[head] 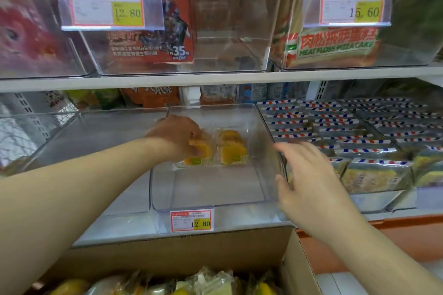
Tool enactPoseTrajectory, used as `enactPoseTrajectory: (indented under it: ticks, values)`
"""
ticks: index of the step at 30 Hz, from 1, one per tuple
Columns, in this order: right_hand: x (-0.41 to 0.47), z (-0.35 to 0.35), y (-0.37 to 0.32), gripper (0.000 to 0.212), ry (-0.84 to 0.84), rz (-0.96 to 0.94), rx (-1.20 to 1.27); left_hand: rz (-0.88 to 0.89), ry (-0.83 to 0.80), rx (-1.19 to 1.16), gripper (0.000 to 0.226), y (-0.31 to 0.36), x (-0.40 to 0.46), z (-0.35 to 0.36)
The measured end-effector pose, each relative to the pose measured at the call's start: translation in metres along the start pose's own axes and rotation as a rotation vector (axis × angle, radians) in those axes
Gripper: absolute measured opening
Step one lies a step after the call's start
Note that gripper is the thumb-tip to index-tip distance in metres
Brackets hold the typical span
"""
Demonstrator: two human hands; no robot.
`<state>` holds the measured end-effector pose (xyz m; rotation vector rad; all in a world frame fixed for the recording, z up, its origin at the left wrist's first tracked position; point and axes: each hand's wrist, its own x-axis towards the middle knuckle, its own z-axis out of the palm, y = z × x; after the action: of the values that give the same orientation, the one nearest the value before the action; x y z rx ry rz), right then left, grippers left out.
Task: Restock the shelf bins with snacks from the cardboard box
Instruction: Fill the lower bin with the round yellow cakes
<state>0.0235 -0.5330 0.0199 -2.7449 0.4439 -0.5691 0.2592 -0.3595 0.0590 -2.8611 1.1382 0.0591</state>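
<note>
A clear plastic bin [261, 201] with a 12.80 price tag [191, 220] sits on the lower shelf. Two yellow wrapped snack cakes lie at its back. My left hand [176, 137] reaches into the bin and grips the left cake [203, 151]. The right cake [231, 147] lies beside it, untouched. My right hand [309, 179] hovers blurred at the bin's right wall with fingers spread, holding nothing. The cardboard box [182, 254] stands below the shelf, with several yellow wrapped snacks [211, 281] inside.
Left of that bin stands another clear bin [96, 132]. To the right, bins hold several striped wrapped cakes [359, 134]. The upper shelf [215, 78] carries clear bins with a red box [148, 38] and a meat floss pizza cake pack [333, 45].
</note>
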Motion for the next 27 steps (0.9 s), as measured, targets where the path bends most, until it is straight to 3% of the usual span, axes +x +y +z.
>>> enactPoseTrajectory:
  ticks: [12, 27]
  values:
    - [-0.004, 0.017, 0.03, 0.064, 0.078, -0.1, -0.152, -0.028, 0.017, 0.201, 0.044, 0.006, 0.047, 0.034]
    - [-0.004, 0.01, 0.02, 0.067, 0.02, -0.063, -0.127, -0.01, -0.021, 0.148, 0.045, 0.009, 0.03, 0.03]
